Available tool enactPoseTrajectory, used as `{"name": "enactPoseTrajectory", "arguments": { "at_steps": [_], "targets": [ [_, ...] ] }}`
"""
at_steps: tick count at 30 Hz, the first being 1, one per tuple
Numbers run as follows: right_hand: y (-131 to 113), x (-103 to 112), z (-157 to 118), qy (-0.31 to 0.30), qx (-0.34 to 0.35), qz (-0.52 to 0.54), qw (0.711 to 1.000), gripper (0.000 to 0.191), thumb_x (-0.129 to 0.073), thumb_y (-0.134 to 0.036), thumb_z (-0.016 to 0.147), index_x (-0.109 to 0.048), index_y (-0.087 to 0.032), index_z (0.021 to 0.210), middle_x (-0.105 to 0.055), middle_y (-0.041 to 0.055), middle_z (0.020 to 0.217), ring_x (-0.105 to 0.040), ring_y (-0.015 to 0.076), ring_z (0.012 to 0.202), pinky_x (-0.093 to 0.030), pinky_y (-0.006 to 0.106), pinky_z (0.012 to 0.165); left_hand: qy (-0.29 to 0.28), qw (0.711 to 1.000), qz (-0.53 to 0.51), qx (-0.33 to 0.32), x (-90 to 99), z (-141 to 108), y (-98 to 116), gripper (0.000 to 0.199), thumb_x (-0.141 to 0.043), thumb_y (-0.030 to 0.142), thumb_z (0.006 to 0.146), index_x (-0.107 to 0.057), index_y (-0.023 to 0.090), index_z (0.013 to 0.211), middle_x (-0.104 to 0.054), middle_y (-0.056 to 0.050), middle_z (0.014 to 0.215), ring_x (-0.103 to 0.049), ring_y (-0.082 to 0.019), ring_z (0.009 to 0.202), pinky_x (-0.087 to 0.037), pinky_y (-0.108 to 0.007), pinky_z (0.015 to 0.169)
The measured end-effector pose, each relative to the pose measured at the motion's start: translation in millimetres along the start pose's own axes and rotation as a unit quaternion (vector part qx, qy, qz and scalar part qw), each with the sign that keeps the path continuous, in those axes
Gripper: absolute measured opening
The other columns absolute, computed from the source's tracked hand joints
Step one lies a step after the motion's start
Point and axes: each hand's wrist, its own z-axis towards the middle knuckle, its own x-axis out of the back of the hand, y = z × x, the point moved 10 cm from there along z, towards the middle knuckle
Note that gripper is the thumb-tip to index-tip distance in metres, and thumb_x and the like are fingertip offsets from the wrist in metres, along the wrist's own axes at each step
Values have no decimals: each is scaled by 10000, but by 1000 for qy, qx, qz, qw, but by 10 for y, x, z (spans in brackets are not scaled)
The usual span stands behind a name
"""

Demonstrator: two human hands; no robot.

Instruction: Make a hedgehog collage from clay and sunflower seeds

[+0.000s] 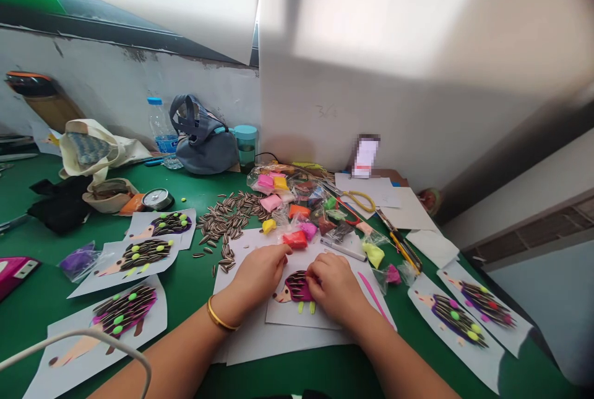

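Observation:
A small hedgehog picture [297,287] lies on white paper in front of me, with a magenta clay body, dark seeds on its back, a peach face and yellow-green feet. My right hand [331,281] is over the body's right end, its fingertips pinched together; what they hold is too small to make out. Above and left of the hedgehog is my left hand [264,269], fingers curled, its fingertips near a red clay packet [295,239]; whether it holds anything is hidden. Striped sunflower seeds [232,216] are heaped behind my left hand.
Finished-looking hedgehog cards lie left [60,349] and right [492,349]. Bagged clay, yellow-handled scissors [362,201], a marker [343,249] and a cutter [401,244] are behind my hands. A blue bag [206,148] and cup [246,151] stand by the wall. A cable [106,338] crosses lower left.

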Motion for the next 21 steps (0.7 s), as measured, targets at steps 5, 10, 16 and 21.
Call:
{"name": "enactPoseTrajectory", "arguments": {
  "at_steps": [5, 10, 16, 21],
  "targets": [
    [-49, -15, 5, -2, 16, -35, 999, 113, -584, -148, 860, -664, -196, 796, -644, 44, 845, -552, 205, 858, -330, 346, 795, 2, 1000, 4, -4, -6, 0, -3, 252, -437, 141, 906, -658, 208, 1005, -741, -53, 960, -679, -223, 887, -484, -317, 765],
    [-56, -13, -2, 5, 17, -46, 999, 99, -607, -155, 857, -672, -198, 798, -650, 37, 837, -557, 202, 851, -322, 350, 796, 16, 1000, -1, -15, -21, -19, -2, 258, -451, 151, 906, -662, 223, 1035, -742, -42, 1002, -675, -216, 921, -488, -316, 801],
    [37, 102, -11, -4, -11, 24, 1000, 83, -655, -196, 863, -699, -223, 799, -667, 6, 832, -589, 184, 867, -337, 335, 819, 64, 998, -6, -24, 158, 28, -106, 236, -479, 149, 886, -661, 218, 1022, -716, -39, 1007, -647, -187, 928, -481, -283, 807],
    [137, 242, 0, 30, -31, 77, 996, 120, -610, -178, 870, -671, -214, 772, -655, 11, 836, -581, 181, 834, -367, 317, 773, 128, 972, 172, 99, 504, 100, -666, 281, -510, 196, 880, -672, 199, 1109, -677, -88, 1103, -615, -262, 1009, -458, -365, 845]
  ]
}}
